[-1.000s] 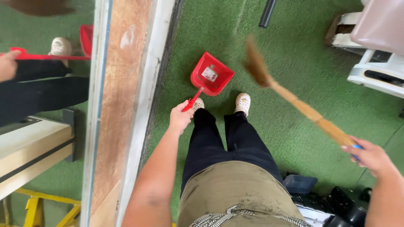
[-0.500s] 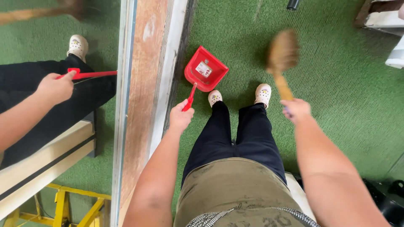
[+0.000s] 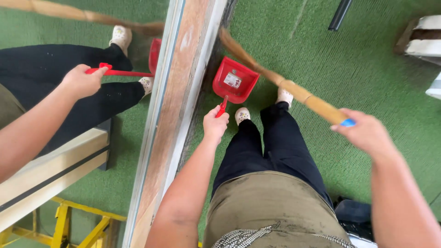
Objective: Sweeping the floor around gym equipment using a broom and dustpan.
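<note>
Hands at work over green carpet (image 3: 367,69): the left hand (image 3: 215,124) has its fingers wrapped around the thin red handle of a red dustpan (image 3: 235,82), which rests on the carpet just ahead of the person's pale shoes, close beside a wooden-framed mirror (image 3: 183,92). The right hand (image 3: 365,133) has its fingers closed on the blue end of a straw broom (image 3: 294,89), whose shaft slants across above the dustpan, bristles reaching the mirror's base.
</note>
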